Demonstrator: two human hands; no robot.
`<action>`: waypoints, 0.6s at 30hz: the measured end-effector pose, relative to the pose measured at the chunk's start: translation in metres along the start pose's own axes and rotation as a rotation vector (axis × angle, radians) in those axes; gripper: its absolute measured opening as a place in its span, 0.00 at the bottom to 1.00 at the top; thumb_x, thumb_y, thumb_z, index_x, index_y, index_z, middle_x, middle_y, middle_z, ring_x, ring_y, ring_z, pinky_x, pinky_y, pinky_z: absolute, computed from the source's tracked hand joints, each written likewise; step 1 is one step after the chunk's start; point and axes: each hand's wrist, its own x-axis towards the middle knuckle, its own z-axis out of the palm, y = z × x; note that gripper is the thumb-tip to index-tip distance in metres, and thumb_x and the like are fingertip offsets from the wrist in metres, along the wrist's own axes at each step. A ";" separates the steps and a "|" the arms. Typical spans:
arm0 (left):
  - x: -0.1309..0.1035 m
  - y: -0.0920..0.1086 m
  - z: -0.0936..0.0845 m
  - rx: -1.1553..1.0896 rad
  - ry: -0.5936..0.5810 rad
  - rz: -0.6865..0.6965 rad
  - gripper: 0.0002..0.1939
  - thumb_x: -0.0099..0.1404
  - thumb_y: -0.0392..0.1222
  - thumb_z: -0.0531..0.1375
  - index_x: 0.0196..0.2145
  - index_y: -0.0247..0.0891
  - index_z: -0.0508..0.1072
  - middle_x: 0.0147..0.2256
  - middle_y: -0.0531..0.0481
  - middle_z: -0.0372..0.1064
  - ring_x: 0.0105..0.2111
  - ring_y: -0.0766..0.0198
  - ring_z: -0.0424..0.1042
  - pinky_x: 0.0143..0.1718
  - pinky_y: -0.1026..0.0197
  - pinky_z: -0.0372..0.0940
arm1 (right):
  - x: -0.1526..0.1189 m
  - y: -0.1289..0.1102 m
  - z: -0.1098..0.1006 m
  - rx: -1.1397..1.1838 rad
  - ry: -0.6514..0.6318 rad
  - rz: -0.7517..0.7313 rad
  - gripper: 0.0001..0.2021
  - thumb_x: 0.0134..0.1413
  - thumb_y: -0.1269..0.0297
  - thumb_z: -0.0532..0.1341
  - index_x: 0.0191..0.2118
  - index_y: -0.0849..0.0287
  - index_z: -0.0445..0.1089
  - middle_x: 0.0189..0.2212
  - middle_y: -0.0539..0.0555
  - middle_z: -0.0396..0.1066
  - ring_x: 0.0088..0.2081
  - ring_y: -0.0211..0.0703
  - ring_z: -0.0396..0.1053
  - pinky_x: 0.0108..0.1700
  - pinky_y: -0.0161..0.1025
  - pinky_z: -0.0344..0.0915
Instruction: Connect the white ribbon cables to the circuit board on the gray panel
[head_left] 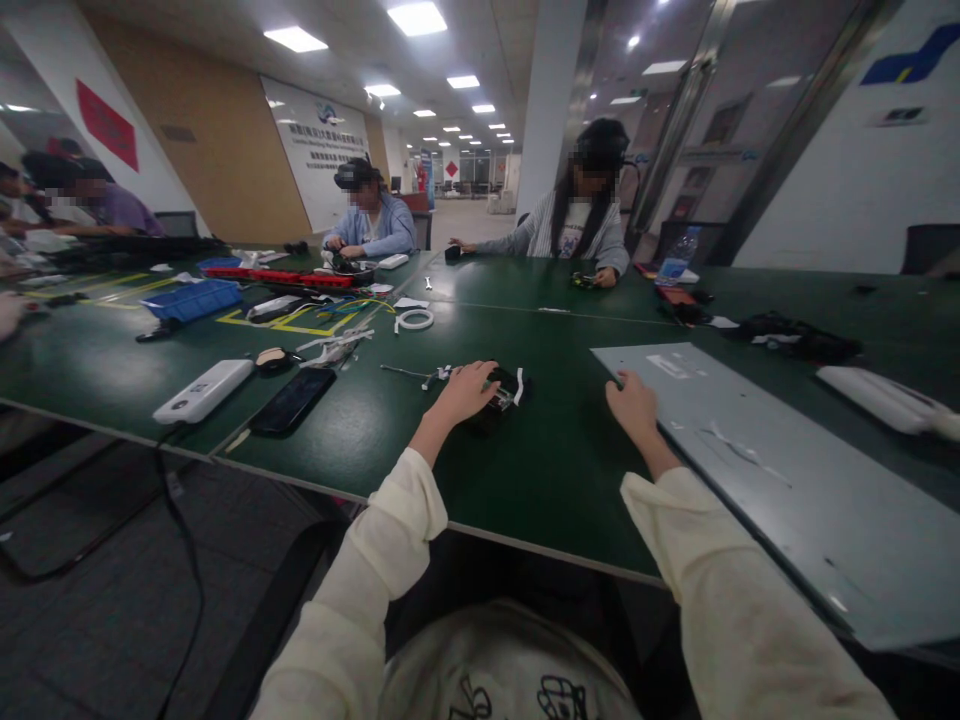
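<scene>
My left hand [471, 392] rests over a small black device [507, 384] on the green table, its fingers curved across the top. A white strip [519, 386] stands at the device's right side, and a thin grey cable [405, 372] with white connectors trails out to the left. Much of the device is hidden under the palm. My right hand [634, 408] hovers or rests by the left edge of a pale grey panel [765, 460]; its fingers are loosely bent and a little apart, with nothing visible in them.
Left of me lie a black phone [292, 400], a white power bank [204, 390] with a cable, and a round object [276, 360]. Farther off are a white tape roll [415, 319], a blue tray [191, 300] and a wrench [428, 284]. Two people sit opposite, handling small parts.
</scene>
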 end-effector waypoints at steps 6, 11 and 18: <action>-0.012 -0.013 -0.004 0.025 -0.044 0.063 0.22 0.58 0.29 0.48 0.49 0.41 0.64 0.51 0.47 0.63 0.53 0.59 0.60 0.55 0.53 0.54 | -0.027 -0.035 0.011 0.219 -0.087 -0.158 0.17 0.54 0.67 0.52 0.50 0.64 0.64 0.43 0.59 0.71 0.47 0.46 0.67 0.51 0.41 0.60; -0.017 -0.014 -0.003 0.027 -0.087 0.108 0.23 0.54 0.32 0.53 0.49 0.41 0.64 0.53 0.45 0.59 0.54 0.54 0.57 0.54 0.49 0.54 | -0.051 -0.061 0.017 0.334 -0.149 -0.302 0.15 0.52 0.70 0.53 0.46 0.61 0.67 0.41 0.56 0.72 0.45 0.44 0.69 0.50 0.41 0.62; -0.016 -0.018 0.002 0.016 -0.100 0.120 0.23 0.54 0.40 0.57 0.50 0.40 0.63 0.53 0.44 0.57 0.55 0.52 0.56 0.54 0.48 0.54 | -0.064 -0.070 0.014 0.394 -0.180 -0.381 0.14 0.50 0.72 0.54 0.44 0.60 0.68 0.39 0.54 0.73 0.43 0.41 0.70 0.50 0.40 0.63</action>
